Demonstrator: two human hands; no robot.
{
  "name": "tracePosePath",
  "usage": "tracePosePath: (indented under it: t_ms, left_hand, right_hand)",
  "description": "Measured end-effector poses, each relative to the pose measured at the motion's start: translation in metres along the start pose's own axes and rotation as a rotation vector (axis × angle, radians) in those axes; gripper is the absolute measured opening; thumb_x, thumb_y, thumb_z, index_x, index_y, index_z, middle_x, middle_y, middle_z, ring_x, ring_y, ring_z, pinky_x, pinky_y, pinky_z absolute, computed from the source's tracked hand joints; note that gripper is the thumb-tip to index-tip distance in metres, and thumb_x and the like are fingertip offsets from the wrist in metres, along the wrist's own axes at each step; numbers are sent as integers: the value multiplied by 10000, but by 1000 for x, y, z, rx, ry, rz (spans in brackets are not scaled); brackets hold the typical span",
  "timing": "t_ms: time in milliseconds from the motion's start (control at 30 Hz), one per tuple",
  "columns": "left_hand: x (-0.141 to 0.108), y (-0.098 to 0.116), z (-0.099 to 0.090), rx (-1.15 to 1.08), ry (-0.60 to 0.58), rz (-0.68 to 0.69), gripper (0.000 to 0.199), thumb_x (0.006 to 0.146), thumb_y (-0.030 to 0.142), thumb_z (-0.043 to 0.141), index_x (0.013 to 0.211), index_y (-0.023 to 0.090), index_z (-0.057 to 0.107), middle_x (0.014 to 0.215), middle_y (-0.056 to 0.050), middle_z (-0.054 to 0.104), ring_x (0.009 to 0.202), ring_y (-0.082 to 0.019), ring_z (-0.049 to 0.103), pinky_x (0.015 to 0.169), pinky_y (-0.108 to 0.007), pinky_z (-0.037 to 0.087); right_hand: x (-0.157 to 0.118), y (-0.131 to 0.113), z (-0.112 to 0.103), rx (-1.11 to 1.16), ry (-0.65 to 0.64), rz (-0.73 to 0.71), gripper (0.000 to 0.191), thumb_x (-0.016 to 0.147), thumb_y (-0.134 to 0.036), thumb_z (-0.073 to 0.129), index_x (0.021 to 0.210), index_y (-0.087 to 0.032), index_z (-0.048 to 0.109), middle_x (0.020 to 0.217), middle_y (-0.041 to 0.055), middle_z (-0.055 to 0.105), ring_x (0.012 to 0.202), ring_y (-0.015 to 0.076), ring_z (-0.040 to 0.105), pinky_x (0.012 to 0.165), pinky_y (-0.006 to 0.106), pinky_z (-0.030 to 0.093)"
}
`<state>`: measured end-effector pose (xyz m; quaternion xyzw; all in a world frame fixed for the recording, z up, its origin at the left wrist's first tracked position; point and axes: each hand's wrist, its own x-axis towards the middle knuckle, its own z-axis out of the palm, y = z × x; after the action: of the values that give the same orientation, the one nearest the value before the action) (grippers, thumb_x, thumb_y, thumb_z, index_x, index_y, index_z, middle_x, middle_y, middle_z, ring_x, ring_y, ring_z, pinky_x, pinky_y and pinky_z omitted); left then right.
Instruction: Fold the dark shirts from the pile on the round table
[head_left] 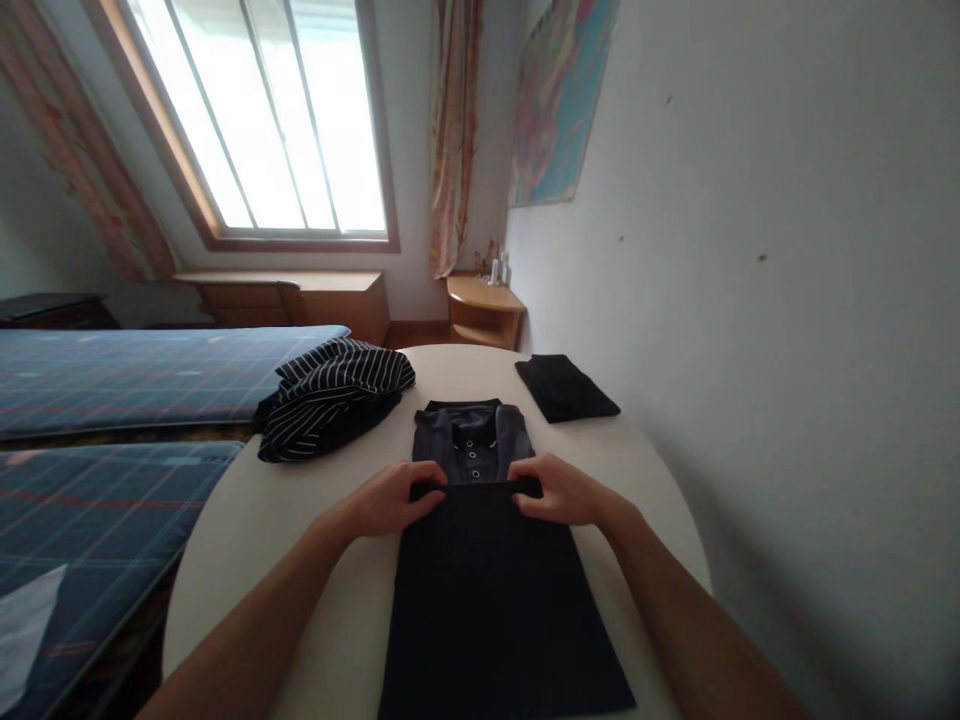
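A dark polo shirt (480, 435) lies on the round white table (300, 540), its collar and buttons facing up at the far end. Over its lower part is a flat black panel (495, 600) reaching toward me; whether it is a board or cloth I cannot tell. My left hand (397, 495) pinches the panel's far left corner between thumb and fingers. At the far right corner, my right hand (559, 490) grips the same edge in the same way.
A crumpled black-and-white striped garment (337, 385) lies at the table's back left. A folded black cloth (568, 388) sits at the back right. Blue plaid mattresses (150, 375) flank the left side, and a white wall (795, 330) stands close on the right.
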<state>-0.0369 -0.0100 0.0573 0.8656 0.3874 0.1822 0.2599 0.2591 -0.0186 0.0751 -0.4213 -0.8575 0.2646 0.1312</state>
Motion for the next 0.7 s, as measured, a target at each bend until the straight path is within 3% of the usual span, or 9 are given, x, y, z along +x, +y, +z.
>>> tracePosePath:
  t_ms: [133, 200, 400, 500, 633, 700]
  left_hand:
    - [9, -17, 3, 117, 311, -25, 238, 956, 383, 525, 1061, 226, 670, 998, -37, 724, 901, -212, 663, 825, -308, 490]
    - [14, -29, 9, 156, 361, -34, 233, 962, 352, 507, 1079, 233, 670, 1039, -50, 718, 974, -233, 662, 899, -341, 487]
    - [19, -46, 20, 130, 212, -55, 276, 939, 306, 522, 1163, 233, 666, 1121, -69, 711, 1047, -243, 655, 958, -360, 483]
    - [13, -36, 14, 104, 117, -65, 294, 904, 329, 586, 1171, 240, 669, 1132, -50, 718, 1034, -240, 662, 939, -344, 480]
    - [3, -19, 6, 12, -91, -85, 281, 883, 371, 622, 1121, 237, 689, 954, -12, 741, 844, -201, 683, 761, -284, 497]
    - [0, -14, 5, -22, -139, -87, 277, 872, 358, 636, 1112, 232, 691, 913, -2, 737, 803, -187, 676, 719, -265, 487]
  right_hand:
    - [12, 12, 4, -179, 394, -8, 175, 865, -331, 626, 966, -212, 705, 912, 48, 737, 833, 207, 656, 794, 316, 453]
    - [20, 25, 9, -187, 451, 0, 192, 893, -355, 612, 992, -219, 706, 987, 61, 744, 928, 228, 669, 869, 343, 453]
    - [26, 49, 18, -77, 271, 110, 260, 891, -381, 604, 1038, -207, 728, 1021, 72, 756, 929, 231, 690, 824, 315, 477]
    - [17, 41, 12, -65, 165, 134, 255, 853, -390, 639, 992, -206, 748, 931, 56, 758, 838, 217, 687, 746, 290, 464]
    - [4, 26, 5, 2, 13, 104, 291, 831, -468, 669, 949, -218, 760, 905, 34, 755, 819, 207, 679, 715, 271, 452]
    - [1, 22, 3, 20, -23, 86, 316, 837, -498, 661, 945, -220, 763, 909, 30, 757, 816, 203, 677, 714, 268, 450]
